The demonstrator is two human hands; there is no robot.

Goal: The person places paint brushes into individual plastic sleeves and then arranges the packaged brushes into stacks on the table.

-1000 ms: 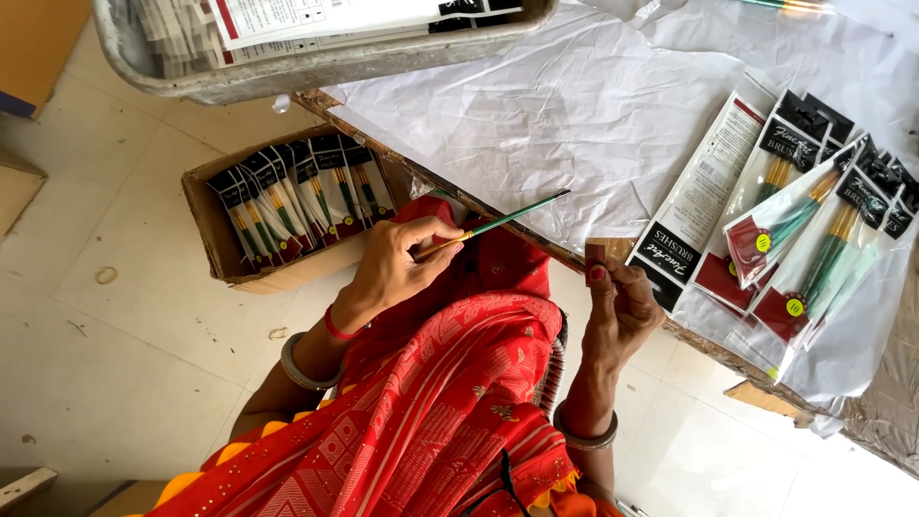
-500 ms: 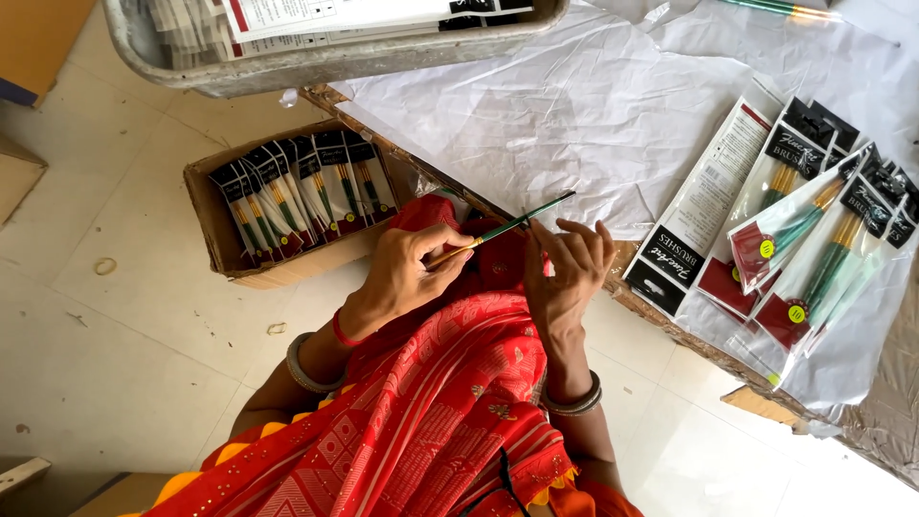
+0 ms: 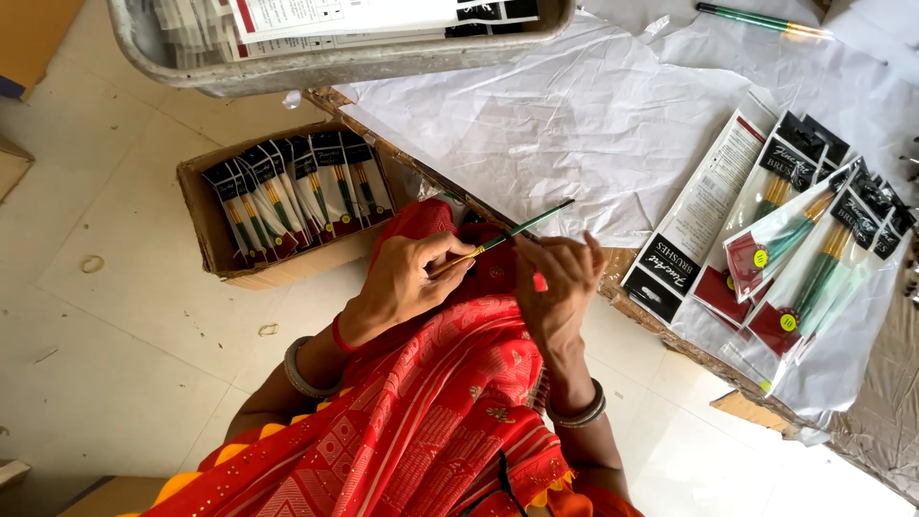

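While your left hand (image 3: 407, 278) pinches the yellow end of a thin green paintbrush (image 3: 507, 233), your right hand (image 3: 558, 287) pinches the same brush near its middle, the other fingers loosely fanned. The brush slants up to the right above your red garment (image 3: 421, 421), its tip reaching over the crinkled white paper (image 3: 574, 115). To the left stands a cardboard box (image 3: 215, 230) of packed brushes. To the right lie packets of brushes (image 3: 795, 258). At the far edge sits a grey tray (image 3: 316, 67).
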